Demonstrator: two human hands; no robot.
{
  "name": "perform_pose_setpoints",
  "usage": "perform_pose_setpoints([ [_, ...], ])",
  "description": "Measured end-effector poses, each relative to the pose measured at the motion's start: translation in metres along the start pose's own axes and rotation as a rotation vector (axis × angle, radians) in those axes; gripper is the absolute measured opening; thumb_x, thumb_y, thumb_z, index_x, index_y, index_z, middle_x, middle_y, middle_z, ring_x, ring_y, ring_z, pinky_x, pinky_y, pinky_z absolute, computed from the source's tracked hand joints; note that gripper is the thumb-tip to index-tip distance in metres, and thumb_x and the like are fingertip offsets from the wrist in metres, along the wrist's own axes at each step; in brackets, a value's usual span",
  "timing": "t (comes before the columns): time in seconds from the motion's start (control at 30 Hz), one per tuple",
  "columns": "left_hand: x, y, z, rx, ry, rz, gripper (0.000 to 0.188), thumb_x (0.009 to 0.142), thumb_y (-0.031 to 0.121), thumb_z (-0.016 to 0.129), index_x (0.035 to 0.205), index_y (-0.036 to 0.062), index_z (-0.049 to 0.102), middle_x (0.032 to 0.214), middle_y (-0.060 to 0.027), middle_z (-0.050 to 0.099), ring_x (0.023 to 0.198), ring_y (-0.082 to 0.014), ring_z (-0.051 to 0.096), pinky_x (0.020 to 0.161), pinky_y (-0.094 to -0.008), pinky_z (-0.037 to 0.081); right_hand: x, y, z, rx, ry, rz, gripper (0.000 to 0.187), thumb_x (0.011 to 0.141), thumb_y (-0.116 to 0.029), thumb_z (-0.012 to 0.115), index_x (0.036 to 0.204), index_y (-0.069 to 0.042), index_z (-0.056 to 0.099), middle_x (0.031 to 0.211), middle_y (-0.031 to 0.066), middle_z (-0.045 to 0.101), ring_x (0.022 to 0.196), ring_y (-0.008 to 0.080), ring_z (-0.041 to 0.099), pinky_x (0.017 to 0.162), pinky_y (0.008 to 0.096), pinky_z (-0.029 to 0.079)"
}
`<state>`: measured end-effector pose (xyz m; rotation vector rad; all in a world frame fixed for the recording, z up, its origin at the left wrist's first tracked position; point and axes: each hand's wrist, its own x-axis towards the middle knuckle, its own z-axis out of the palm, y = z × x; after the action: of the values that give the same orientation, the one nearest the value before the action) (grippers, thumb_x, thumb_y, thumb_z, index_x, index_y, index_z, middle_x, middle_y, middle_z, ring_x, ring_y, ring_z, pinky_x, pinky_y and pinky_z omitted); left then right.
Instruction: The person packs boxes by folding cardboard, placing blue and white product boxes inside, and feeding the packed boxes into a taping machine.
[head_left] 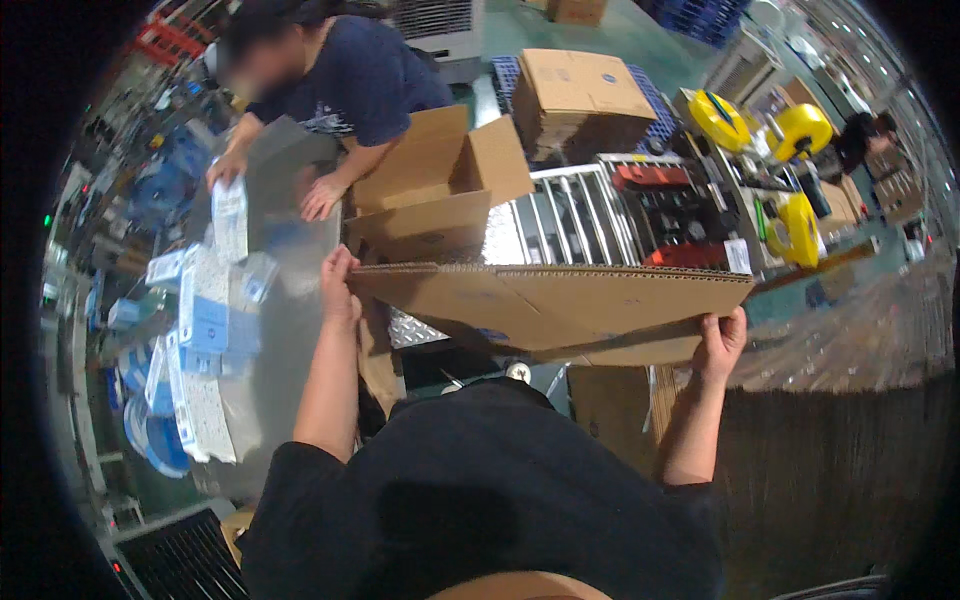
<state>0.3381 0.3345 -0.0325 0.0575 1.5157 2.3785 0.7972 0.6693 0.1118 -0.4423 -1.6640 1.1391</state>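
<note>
A folded-flat cardboard box [560, 305] spans the space in front of my body, its corrugated edge facing up. My left hand [341, 288] is closed on its left end. At the other end my right hand [722, 345] pinches the lower right corner, thumb uppermost. Just beyond the cardboard, close to my left hand, stands a carton [425, 225] with its top flaps spread; the flat box hides part of its lower front.
At left, a metal table [290, 350] carries several blue-and-white packages [205, 310]. A person [350, 85] across it touches one. Ahead right lie a roller conveyor [570, 215] and a taping machine with yellow parts [795, 130]. Stacked flat cartons [585, 85] stand behind.
</note>
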Motion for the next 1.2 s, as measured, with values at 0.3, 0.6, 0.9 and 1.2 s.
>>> perform_pose_setpoints([
  [0.3,-0.027,0.035,-0.021,0.702,0.179,0.325,0.083,0.072,0.025,0.083,0.138,0.0107,0.035,0.112,-0.009,0.049,0.098,-0.0197,0.05,0.087,-0.0349,0.045,0.04,0.112,0.103,-0.711,-0.109,-0.201,0.077,0.069,-0.022,0.082,0.134,-0.004,0.045,0.134,0.0189,0.049,0.123,0.0338,0.047,0.106,0.0461,0.032],
  [0.6,-0.041,0.022,0.045,0.396,0.331,0.158,0.059,0.067,0.014,0.083,0.114,0.0051,0.048,0.097,-0.0054,0.053,0.088,-0.0162,0.053,0.079,-0.0308,0.047,-0.011,0.134,0.122,-0.645,-0.279,-0.882,0.024,0.083,-0.029,0.071,0.107,-0.028,0.07,0.108,0.0012,0.06,0.103,0.023,0.052,0.093,0.0438,0.032],
  [0.9,-0.058,0.04,0.045,0.466,0.593,0.267,0.053,0.072,0.023,0.082,0.105,0.0016,0.046,0.093,-0.0084,0.057,0.084,-0.0161,0.057,0.074,-0.0325,0.049,0.075,0.096,0.175,-0.308,-0.641,-0.708,0.007,0.074,-0.022,0.066,0.072,-0.016,0.064,0.071,0.0015,0.052,0.072,0.0211,0.048,0.076,0.0361,0.028],
  [1.2,-0.144,0.029,0.117,1.367,-1.214,-0.024,0.087,0.073,0.034,0.075,0.142,-0.0001,0.034,0.151,-0.0205,0.03,0.138,-0.0307,0.033,0.113,-0.0399,0.029,0.043,0.143,0.194,-0.238,-1.511,-0.758,0.029,0.075,-0.03,0.068,0.056,-0.01,0.061,0.064,0.0113,0.06,0.07,0.0273,0.057,0.077,0.0417,0.039],
])
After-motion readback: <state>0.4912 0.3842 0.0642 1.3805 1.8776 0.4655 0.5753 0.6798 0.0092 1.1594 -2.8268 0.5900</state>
